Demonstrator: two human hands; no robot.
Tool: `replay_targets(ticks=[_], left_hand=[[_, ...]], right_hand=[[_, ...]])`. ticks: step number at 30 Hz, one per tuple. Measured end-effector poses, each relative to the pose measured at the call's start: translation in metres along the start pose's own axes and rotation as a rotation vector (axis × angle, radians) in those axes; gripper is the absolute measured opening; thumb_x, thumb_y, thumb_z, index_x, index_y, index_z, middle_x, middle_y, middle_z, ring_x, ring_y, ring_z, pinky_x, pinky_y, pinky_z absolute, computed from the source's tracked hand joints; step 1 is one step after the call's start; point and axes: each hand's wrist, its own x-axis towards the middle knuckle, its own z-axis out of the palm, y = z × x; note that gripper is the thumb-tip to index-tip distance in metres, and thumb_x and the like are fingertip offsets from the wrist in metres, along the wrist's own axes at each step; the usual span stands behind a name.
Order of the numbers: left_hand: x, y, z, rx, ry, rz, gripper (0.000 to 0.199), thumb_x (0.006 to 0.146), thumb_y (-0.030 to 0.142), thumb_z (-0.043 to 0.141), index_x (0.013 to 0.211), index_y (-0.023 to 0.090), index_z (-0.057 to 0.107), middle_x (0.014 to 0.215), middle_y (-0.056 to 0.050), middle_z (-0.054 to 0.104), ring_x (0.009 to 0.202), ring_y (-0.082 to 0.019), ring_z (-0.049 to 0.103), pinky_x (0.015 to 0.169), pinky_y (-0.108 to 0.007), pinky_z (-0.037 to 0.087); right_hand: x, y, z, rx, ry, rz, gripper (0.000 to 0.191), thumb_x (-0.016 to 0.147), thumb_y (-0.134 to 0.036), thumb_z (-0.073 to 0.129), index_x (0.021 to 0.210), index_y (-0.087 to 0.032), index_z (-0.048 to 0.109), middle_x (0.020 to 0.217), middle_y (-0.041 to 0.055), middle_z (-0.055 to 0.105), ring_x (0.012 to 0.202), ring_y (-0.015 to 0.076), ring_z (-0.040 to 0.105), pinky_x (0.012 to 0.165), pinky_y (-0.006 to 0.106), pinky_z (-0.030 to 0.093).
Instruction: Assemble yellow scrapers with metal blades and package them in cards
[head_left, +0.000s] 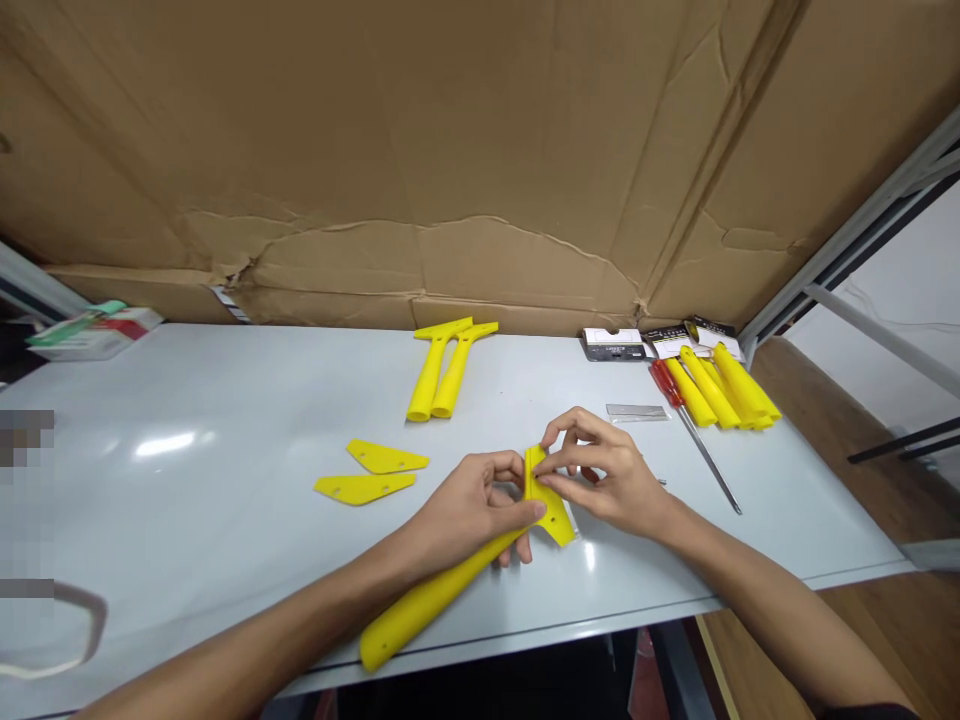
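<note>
A yellow scraper [435, 600] with a long round handle lies slanted in my left hand [487, 500], which grips it where the handle meets the flat head. The handle points down and left over the table's front edge. My right hand [600, 465] is at the head, fingertips pinched against its upper part; a tiny dark spot shows there, too small to name. A hole is visible lower on the head. Left of my hands, two loose yellow plates [386, 457] with holes rest on the table.
Two yellow scrapers [427, 375] lie at the back of the white table [247, 400]. Toward the right are a red-handled screwdriver [697, 430], thin metal blades [636, 412], several yellow handles [720, 390] and black-and-white packets [613, 345]. A box [97, 330] sits far left; cardboard [420, 150] stands behind.
</note>
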Motion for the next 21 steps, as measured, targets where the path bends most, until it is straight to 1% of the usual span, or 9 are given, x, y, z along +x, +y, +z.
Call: replay_targets(ticks=[7,11,14,16,17,18,19,20,21], left_hand=[[-0.002,0.003,0.002,0.065,0.03,-0.014,0.038,0.081,0.044,0.077,0.096,0.017,0.057,0.06,-0.004,0.072,0.042,-0.013,0.059,0.047,-0.023,0.049],[-0.004,0.007,0.003,0.102,0.051,-0.014,0.039,0.08,0.046,0.078,0.093,0.018,0.055,0.058,-0.003,0.071,0.043,-0.013,0.058,0.048,-0.024,0.049],[-0.005,0.011,0.0,0.089,0.026,0.003,0.039,0.08,0.047,0.079,0.094,0.017,0.056,0.06,-0.003,0.071,0.044,-0.013,0.058,0.049,-0.025,0.05],[-0.005,0.012,-0.003,0.077,0.017,0.023,0.039,0.081,0.045,0.079,0.096,0.016,0.058,0.07,-0.004,0.074,0.048,-0.014,0.062,0.051,-0.026,0.051],[-0.005,0.013,-0.004,0.07,0.013,0.031,0.038,0.081,0.044,0.079,0.097,0.016,0.059,0.078,-0.006,0.075,0.051,-0.014,0.064,0.052,-0.027,0.051],[-0.005,0.013,-0.006,0.06,0.009,0.037,0.038,0.08,0.044,0.08,0.097,0.016,0.059,0.089,-0.008,0.076,0.056,-0.016,0.068,0.052,-0.027,0.052],[-0.004,0.014,-0.008,0.048,0.006,0.041,0.039,0.08,0.043,0.08,0.098,0.016,0.059,0.099,-0.01,0.075,0.061,-0.017,0.07,0.053,-0.027,0.053],[-0.004,0.014,-0.009,0.035,0.006,0.044,0.039,0.081,0.044,0.08,0.098,0.016,0.059,0.106,-0.012,0.074,0.065,-0.018,0.072,0.054,-0.027,0.053],[-0.004,0.015,-0.011,0.02,0.009,0.046,0.039,0.081,0.044,0.08,0.098,0.016,0.059,0.111,-0.012,0.073,0.069,-0.019,0.073,0.056,-0.028,0.054]], right_hand=[[0.0,-0.001,-0.001,-0.002,0.013,-0.01,0.008,0.093,-0.022,0.071,0.093,-0.02,0.078,0.11,0.0082,0.061,0.074,0.0117,0.056,0.051,0.024,0.044],[-0.002,0.0,0.004,-0.094,0.081,-0.141,0.009,0.093,-0.018,0.071,0.095,-0.021,0.079,0.11,0.0081,0.059,0.074,0.0107,0.056,0.052,0.024,0.045],[-0.001,-0.001,0.004,-0.246,0.087,-0.236,0.016,0.094,-0.019,0.069,0.106,-0.024,0.078,0.114,0.0086,0.06,0.073,0.0106,0.056,0.053,0.025,0.046],[0.0,0.001,-0.009,-0.32,0.116,-0.224,0.023,0.095,-0.022,0.066,0.116,-0.025,0.075,0.114,0.0084,0.062,0.071,0.0111,0.057,0.055,0.026,0.049],[0.002,0.004,-0.021,-0.355,0.153,-0.18,0.026,0.095,-0.023,0.064,0.119,-0.025,0.074,0.111,0.0078,0.065,0.07,0.0114,0.058,0.057,0.027,0.05],[0.002,0.009,-0.036,-0.394,0.216,-0.101,0.027,0.096,-0.023,0.063,0.12,-0.023,0.073,0.106,0.007,0.067,0.067,0.0116,0.058,0.058,0.027,0.05],[0.002,0.016,-0.054,-0.46,0.271,-0.001,0.024,0.097,-0.024,0.06,0.116,-0.022,0.074,0.098,0.0053,0.069,0.064,0.0116,0.057,0.059,0.028,0.049],[0.002,0.024,-0.074,-0.563,0.309,0.098,0.021,0.096,-0.025,0.059,0.107,-0.021,0.076,0.087,0.0033,0.07,0.062,0.0125,0.057,0.06,0.028,0.048],[0.001,0.032,-0.093,-0.663,0.345,0.183,0.02,0.095,-0.026,0.059,0.101,-0.021,0.077,0.081,0.0026,0.071,0.061,0.0138,0.058,0.062,0.029,0.048]])
